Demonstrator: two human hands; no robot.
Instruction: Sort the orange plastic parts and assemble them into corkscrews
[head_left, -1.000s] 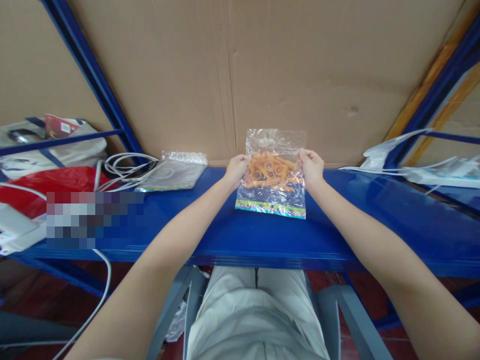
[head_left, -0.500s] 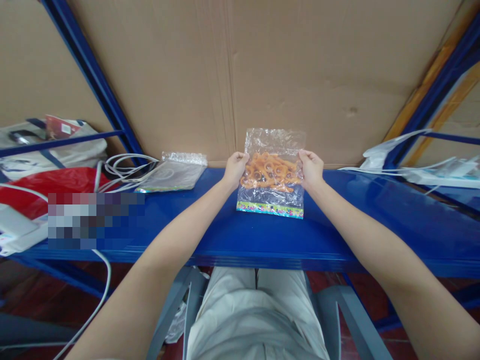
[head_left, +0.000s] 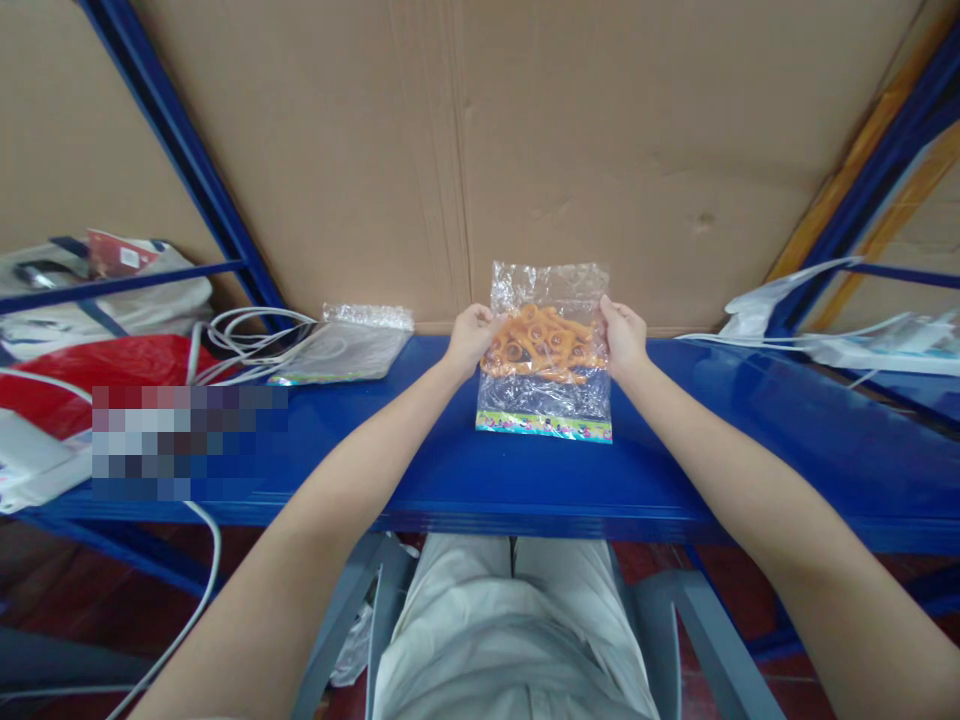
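A clear plastic bag [head_left: 544, 400] with a colourful printed strip along its lower edge is held up over the blue table, between my two hands. Inside it, several orange plastic pieces [head_left: 540, 340] with ring-shaped parts lie bunched across the middle. My left hand [head_left: 472, 335] pinches the bag's left edge, thumb and fingers closed. On the opposite edge my right hand [head_left: 624, 335] grips the film in the same way. Some fingers of each hand are hidden by the bag or the hand itself.
A stack of flat clear bags [head_left: 349, 345] lies left on the blue table [head_left: 525, 490]. Further left are coiled white cables [head_left: 259, 325], a red bag [head_left: 112, 365] and a cloth bag [head_left: 135, 295]. A white power strip [head_left: 892, 350] sits at right. Cardboard [head_left: 562, 130] stands behind.
The bag has shifted and tilted slightly in my hands, its printed edge now a little lower and further right. Both hands keep their hold and stay almost in place.
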